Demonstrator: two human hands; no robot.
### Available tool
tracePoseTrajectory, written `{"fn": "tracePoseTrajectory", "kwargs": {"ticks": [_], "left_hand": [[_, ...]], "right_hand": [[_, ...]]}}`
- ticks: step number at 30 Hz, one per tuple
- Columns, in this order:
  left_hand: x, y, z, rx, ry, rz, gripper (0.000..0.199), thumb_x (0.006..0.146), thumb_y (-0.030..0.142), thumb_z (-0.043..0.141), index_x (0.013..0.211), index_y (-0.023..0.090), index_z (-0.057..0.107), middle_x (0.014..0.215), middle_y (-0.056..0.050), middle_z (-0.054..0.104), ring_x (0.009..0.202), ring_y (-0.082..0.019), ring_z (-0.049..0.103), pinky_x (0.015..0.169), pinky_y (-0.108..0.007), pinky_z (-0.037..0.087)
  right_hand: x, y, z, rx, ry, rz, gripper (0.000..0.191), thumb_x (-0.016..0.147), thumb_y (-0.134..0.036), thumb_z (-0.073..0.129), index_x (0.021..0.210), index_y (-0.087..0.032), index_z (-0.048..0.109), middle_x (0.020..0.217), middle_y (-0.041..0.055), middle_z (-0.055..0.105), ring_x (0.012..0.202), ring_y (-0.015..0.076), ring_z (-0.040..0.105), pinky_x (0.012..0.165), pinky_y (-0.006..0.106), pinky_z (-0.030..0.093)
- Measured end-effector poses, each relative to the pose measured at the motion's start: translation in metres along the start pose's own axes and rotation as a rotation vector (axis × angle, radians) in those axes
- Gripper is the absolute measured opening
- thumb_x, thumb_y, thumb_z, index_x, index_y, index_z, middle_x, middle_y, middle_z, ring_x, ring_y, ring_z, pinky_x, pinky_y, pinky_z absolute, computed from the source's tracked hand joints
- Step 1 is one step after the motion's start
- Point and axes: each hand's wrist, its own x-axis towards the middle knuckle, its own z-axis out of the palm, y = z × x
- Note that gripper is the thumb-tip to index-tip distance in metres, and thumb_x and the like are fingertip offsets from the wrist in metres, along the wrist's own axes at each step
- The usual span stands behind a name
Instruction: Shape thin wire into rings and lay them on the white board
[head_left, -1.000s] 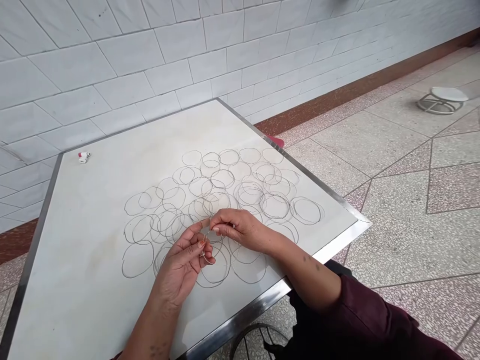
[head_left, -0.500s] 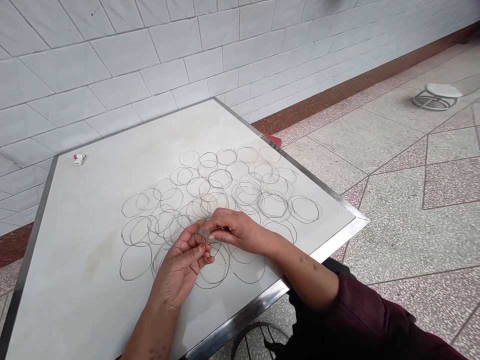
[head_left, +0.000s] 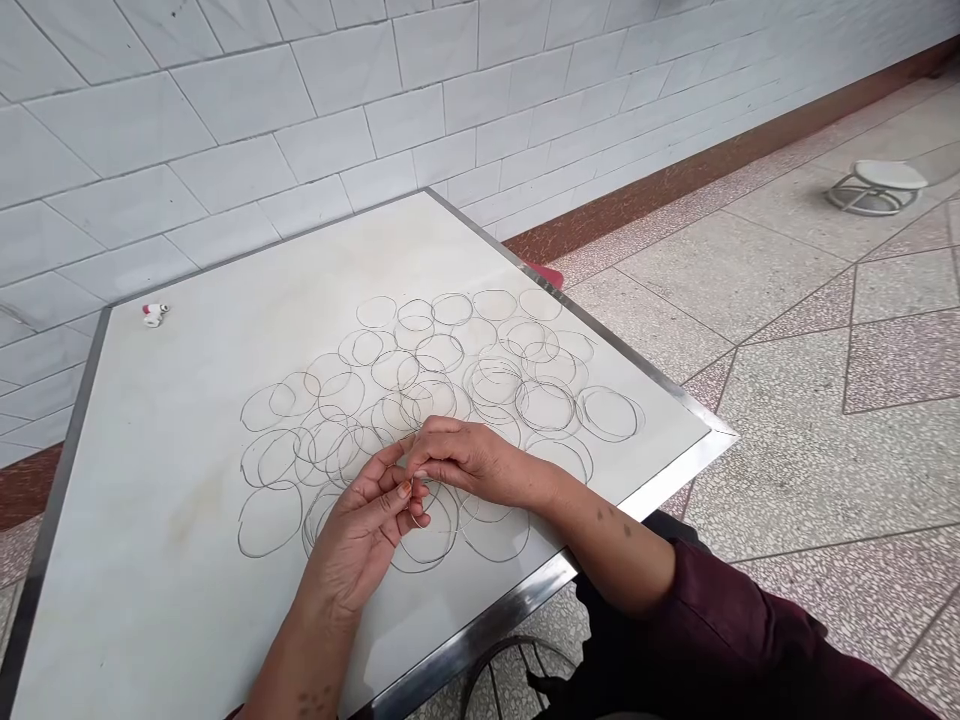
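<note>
Overall, a white tiled wall [head_left: 337, 85] is rising beside a speckled floor [head_left: 787, 470], where a white, metal-edged table [head_left: 180, 420] is standing and a round stool [head_left: 889, 175] is sitting well apart. The left hand [head_left: 367, 525] and right hand [head_left: 476, 460] are hovering over overlapping wire rings [head_left: 439, 370] on the table; a small red-and-white object [head_left: 155, 316] is resting near its far left corner, and both hands' fingertips are pinching one thin wire [head_left: 412, 483].

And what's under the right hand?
Wire rings lie on the white table around the right hand, some partly hidden by it; what lies directly beneath is covered.
</note>
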Motion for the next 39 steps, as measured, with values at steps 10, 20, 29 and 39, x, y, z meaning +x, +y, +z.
{"fn": "tracePoseTrajectory", "kwargs": {"ticks": [10, 20, 29, 39], "left_hand": [[-0.0007, 0.0014, 0.0014, 0.012, 0.008, -0.014, 0.046, 0.073, 0.017, 0.081, 0.118, 0.02, 0.07, 0.08, -0.001, 0.066, 0.069, -0.011, 0.059, 0.066, -0.024, 0.051], [-0.0009, 0.0, -0.0005, -0.019, -0.003, 0.03, 0.05, 0.073, 0.014, 0.079, 0.121, 0.021, 0.067, 0.073, 0.002, 0.056, 0.067, -0.011, 0.055, 0.064, -0.025, 0.049], [-0.0004, -0.0031, 0.0015, -0.109, -0.016, -0.007, 0.051, 0.073, 0.01, 0.074, 0.122, 0.021, 0.068, 0.076, 0.001, 0.057, 0.064, -0.01, 0.053, 0.061, -0.023, 0.046], [-0.0005, -0.0073, 0.0015, -0.162, -0.028, 0.009, 0.047, 0.074, 0.009, 0.076, 0.119, 0.022, 0.069, 0.075, 0.002, 0.053, 0.066, -0.009, 0.051, 0.061, -0.021, 0.046]], "right_hand": [[-0.0003, -0.0002, -0.0006, -0.02, 0.0, -0.026, 0.012, 0.099, -0.022, 0.057, 0.102, -0.021, 0.068, 0.1, 0.0033, 0.061, 0.093, 0.0132, 0.062, 0.086, 0.028, 0.054], [-0.0001, 0.0068, 0.0029, -0.045, 0.086, -0.095, 0.013, 0.099, -0.028, 0.058, 0.102, -0.022, 0.069, 0.104, 0.0046, 0.062, 0.097, 0.0143, 0.062, 0.087, 0.03, 0.056], [-0.0035, 0.0067, 0.0027, -0.098, 0.102, -0.161, 0.019, 0.101, -0.026, 0.054, 0.104, -0.023, 0.072, 0.108, 0.0045, 0.064, 0.093, 0.013, 0.064, 0.079, 0.027, 0.057], [-0.0021, 0.0046, -0.0008, -0.381, 0.06, -0.224, 0.024, 0.102, -0.025, 0.049, 0.111, -0.028, 0.072, 0.099, 0.0029, 0.068, 0.098, 0.0171, 0.062, 0.086, 0.031, 0.055]]}}
